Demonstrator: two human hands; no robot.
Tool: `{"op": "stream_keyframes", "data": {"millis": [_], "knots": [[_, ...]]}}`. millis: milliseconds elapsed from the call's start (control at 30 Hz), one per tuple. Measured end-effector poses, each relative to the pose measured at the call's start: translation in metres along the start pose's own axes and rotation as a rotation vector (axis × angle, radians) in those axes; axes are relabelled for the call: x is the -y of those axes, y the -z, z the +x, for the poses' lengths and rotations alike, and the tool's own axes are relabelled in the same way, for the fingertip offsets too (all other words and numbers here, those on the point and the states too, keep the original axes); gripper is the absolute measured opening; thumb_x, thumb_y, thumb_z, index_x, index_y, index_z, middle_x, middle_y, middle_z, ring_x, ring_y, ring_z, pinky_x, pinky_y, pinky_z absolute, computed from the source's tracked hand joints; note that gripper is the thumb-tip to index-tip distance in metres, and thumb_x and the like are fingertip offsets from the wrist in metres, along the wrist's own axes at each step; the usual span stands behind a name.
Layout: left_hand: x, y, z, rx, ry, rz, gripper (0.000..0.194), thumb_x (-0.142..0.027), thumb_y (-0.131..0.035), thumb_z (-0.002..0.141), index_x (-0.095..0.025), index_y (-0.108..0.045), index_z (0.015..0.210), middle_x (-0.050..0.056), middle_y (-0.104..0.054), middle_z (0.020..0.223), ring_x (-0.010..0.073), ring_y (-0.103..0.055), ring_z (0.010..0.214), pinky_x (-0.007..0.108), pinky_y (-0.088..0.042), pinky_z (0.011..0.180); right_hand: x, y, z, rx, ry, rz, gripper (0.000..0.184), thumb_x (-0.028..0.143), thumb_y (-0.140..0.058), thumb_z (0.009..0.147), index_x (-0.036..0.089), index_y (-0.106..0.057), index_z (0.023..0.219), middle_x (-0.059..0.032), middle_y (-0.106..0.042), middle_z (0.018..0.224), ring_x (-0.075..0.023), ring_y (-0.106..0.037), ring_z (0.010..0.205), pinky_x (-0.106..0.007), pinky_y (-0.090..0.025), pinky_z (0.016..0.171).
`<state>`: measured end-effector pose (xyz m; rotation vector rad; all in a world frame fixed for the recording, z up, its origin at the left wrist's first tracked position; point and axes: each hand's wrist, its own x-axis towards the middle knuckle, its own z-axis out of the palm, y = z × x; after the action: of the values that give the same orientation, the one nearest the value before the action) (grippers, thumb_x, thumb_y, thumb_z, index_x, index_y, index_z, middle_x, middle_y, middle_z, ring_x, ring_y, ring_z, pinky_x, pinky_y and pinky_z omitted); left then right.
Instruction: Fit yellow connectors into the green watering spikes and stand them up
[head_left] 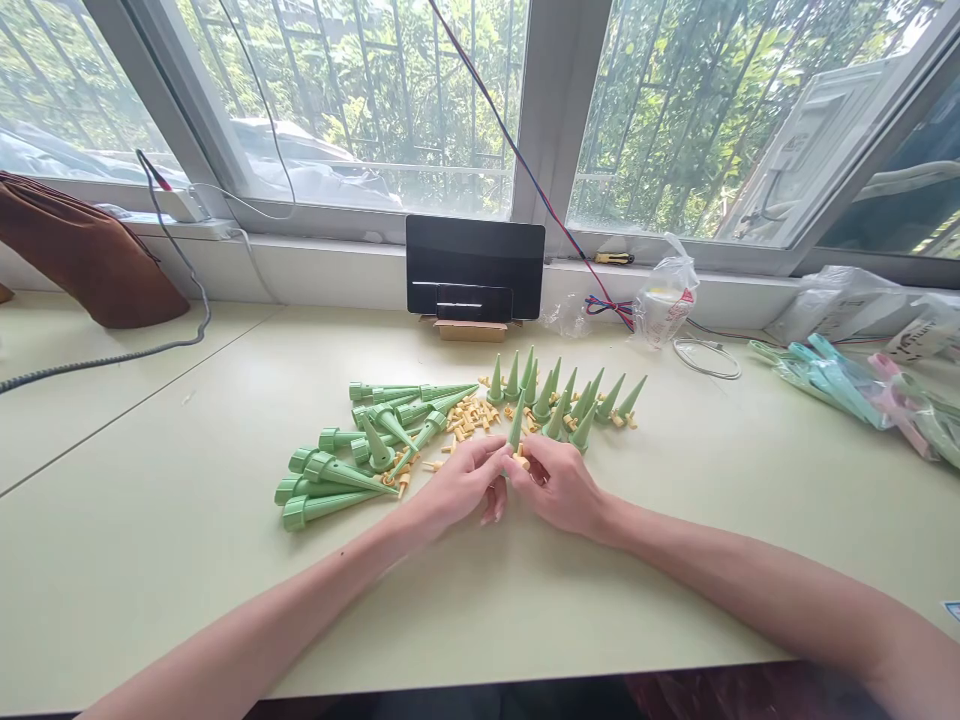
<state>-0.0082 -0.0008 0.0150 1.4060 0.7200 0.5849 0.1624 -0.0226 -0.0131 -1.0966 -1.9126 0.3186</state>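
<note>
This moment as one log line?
left hand: holds green spike | right hand: pinches yellow fitting | spike: points up | beyond hands: yellow fittings, upright green spikes

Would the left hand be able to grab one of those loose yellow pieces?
Probably yes: the heap of yellow pieces lies just beyond the left hand, with nothing standing between. It seems to hold a green spike, though, so it would likely have to let go first.
</note>
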Motion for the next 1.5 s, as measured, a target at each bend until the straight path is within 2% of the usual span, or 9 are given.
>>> {"op": "stream_keyframes", "data": {"millis": [367, 800, 1167, 1267, 1400, 1500], "knots": [[0.0018, 0.0020, 0.0013, 0.081, 0.040, 0.022, 0.043, -0.058, -0.047, 0.092, -0.017, -0.052, 0.080, -0.003, -0.052, 0.052, 0.0096, -0.050, 0.045, 0.019, -0.038, 0.042, 0.0006, -0.0004, -0.0002, 0.079, -0.014, -0.040, 0.035, 0.030, -0.050, 0.093, 0.022, -0.030, 0.066, 0.0055, -0.039, 0.057, -0.0093, -0.031, 0.048, -0.024, -0.027, 0.047], [0.0032, 0.0018, 0.0018, 0.108, 0.015, 0.020, 0.040, -0.055, -0.045, 0.095, -0.019, -0.049, 0.080, -0.004, -0.051, 0.052, 0.0093, -0.049, 0.046, 0.019, -0.038, 0.043, 0.0004, 0.0008, 0.0002, 0.111, -0.009, -0.033, 0.033, 0.028, -0.048, 0.093, 0.023, -0.026, 0.069, 0.0065, -0.035, 0.056, -0.0093, -0.031, 0.048, -0.023, -0.026, 0.048], [0.0042, 0.0017, 0.0023, 0.090, 0.011, 0.036, 0.039, -0.054, -0.044, 0.096, -0.018, -0.048, 0.080, -0.003, -0.052, 0.053, 0.0095, -0.051, 0.046, 0.019, -0.040, 0.043, 0.0007, -0.0004, 0.0000, 0.088, -0.009, -0.036, 0.033, 0.028, -0.050, 0.093, 0.022, -0.027, 0.069, 0.0069, -0.036, 0.057, -0.0086, -0.031, 0.048, -0.022, -0.026, 0.048], [0.0042, -0.0002, 0.0017, 0.017, 0.006, 0.081, 0.035, -0.052, -0.044, 0.096, -0.019, -0.049, 0.086, -0.004, -0.052, 0.053, 0.0113, -0.054, 0.045, 0.019, -0.039, 0.041, 0.0019, 0.0004, 0.0008, 0.072, -0.004, -0.049, 0.032, 0.028, -0.049, 0.094, 0.022, -0.029, 0.069, 0.0068, -0.035, 0.057, -0.0088, -0.031, 0.048, -0.022, -0.026, 0.048], [0.0024, -0.0008, 0.0003, -0.178, -0.047, 0.256, 0.030, -0.048, -0.045, 0.095, -0.020, -0.054, 0.096, -0.007, -0.051, 0.049, 0.0119, -0.050, 0.037, 0.020, -0.034, 0.036, 0.0016, 0.0009, 0.0019, 0.047, -0.012, -0.047, 0.033, 0.030, -0.048, 0.096, 0.021, -0.033, 0.069, 0.0059, -0.038, 0.059, -0.0093, -0.033, 0.049, -0.022, -0.028, 0.050], [0.0001, 0.0020, -0.0008, -0.281, -0.096, 0.370, 0.027, -0.045, -0.050, 0.093, -0.020, -0.060, 0.098, -0.007, -0.050, 0.048, 0.0123, -0.052, 0.040, 0.021, -0.038, 0.040, 0.0004, 0.0008, 0.0026, 0.039, -0.038, -0.024, 0.031, 0.031, -0.049, 0.097, 0.020, -0.040, 0.070, 0.0053, -0.042, 0.059, -0.0092, -0.036, 0.050, -0.022, -0.030, 0.050]]}}
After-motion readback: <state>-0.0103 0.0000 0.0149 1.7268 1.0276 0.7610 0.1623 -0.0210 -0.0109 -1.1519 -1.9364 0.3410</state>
